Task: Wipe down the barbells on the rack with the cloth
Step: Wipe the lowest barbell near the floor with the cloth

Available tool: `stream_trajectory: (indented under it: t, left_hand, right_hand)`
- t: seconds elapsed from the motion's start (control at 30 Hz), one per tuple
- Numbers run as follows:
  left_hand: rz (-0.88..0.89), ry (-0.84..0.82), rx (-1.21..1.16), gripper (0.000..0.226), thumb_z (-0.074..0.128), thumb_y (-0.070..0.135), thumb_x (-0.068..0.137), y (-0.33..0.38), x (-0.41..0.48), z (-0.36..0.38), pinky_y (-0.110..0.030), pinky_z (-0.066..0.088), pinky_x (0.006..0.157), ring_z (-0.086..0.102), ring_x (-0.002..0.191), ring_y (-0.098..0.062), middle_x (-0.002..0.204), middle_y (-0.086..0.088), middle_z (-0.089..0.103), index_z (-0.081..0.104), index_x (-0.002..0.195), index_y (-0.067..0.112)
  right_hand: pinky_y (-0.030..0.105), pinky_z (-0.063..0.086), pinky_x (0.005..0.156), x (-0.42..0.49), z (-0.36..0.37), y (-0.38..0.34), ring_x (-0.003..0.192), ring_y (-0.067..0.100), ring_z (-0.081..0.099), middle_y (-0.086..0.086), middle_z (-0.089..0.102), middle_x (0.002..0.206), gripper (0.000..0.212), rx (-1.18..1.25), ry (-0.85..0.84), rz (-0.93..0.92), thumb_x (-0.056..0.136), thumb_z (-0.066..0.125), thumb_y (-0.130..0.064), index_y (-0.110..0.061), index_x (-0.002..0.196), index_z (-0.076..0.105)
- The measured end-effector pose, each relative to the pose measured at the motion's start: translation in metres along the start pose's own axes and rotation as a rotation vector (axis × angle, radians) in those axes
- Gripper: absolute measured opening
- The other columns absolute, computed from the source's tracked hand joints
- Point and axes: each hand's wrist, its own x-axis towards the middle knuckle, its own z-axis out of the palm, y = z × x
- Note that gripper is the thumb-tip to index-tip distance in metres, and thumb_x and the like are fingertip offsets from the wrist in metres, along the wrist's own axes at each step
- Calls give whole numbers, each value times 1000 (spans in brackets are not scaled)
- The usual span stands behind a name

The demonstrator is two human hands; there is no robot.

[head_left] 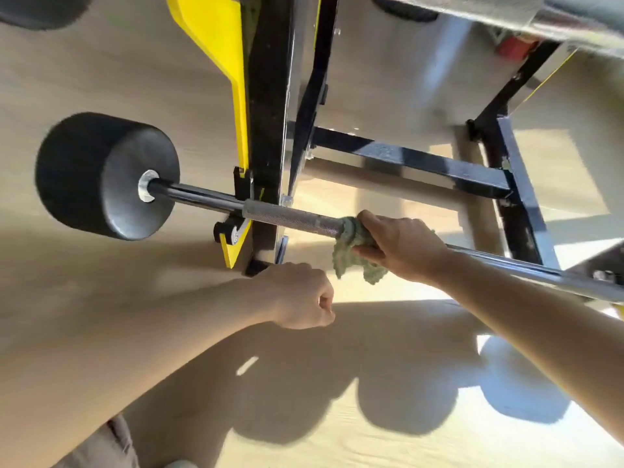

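Observation:
A barbell [287,216] with a knurled steel shaft lies across the black and yellow rack [266,130]; its black cylindrical weight [101,173] sits at the left end. My right hand [401,246] grips a green cloth [354,251] wrapped round the shaft, just right of the knurled part. The cloth's loose end hangs below the bar. My left hand [304,295] hovers below the bar near the rack upright, fingers curled into a loose fist and holding nothing.
Black rack crossbars [422,160] and a side leg [520,204] stand behind the bar. Another barbell's chrome bar [506,15] crosses the top right, with a dark weight [40,10] at top left. Light wooden floor [337,417] lies below, with shadows.

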Motion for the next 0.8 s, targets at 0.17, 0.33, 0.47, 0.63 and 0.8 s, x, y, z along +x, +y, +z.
stream_trajectory:
  t: [0.17,0.33,0.47,0.63,0.8]
  left_hand:
    - [114,-239,167,31,53,51,96,8,17,7,-37,52,87,60,98,-19,107,6,65,68,108,27]
    - [147,-264,116,29,53,48,97,-8,29,14,-36,50,88,58,97,-18,109,6,65,68,109,26]
    - [136,-237,43,26,55,47,97,-28,28,11,-28,45,80,56,91,-14,99,12,61,68,107,27]
    - [130,-108,-114,26,55,46,98,-36,33,2,-29,44,81,60,92,-9,107,11,68,69,109,28]
    - [70,-4,-149,25,55,41,99,-47,32,3,-28,45,80,61,93,-9,113,7,70,69,111,25]
  right_hand:
    - [41,53,58,15,7,-10,65,25,59,6,66,93,47,6,83,-67,96,48,-54,-12,117,47]
    - [39,50,59,65,9,-53,66,26,57,7,66,103,51,-14,120,-154,99,44,-55,-12,126,44]
    - [42,53,63,73,2,-59,69,29,60,7,67,102,51,15,73,-160,99,45,-53,-12,129,43]
    - [40,55,64,33,-5,-19,70,28,64,7,70,95,44,71,-62,-66,98,47,-51,-15,122,46]
    - [38,55,69,62,-2,-43,72,23,62,4,68,93,46,-9,-48,-92,97,50,-54,-15,122,47]
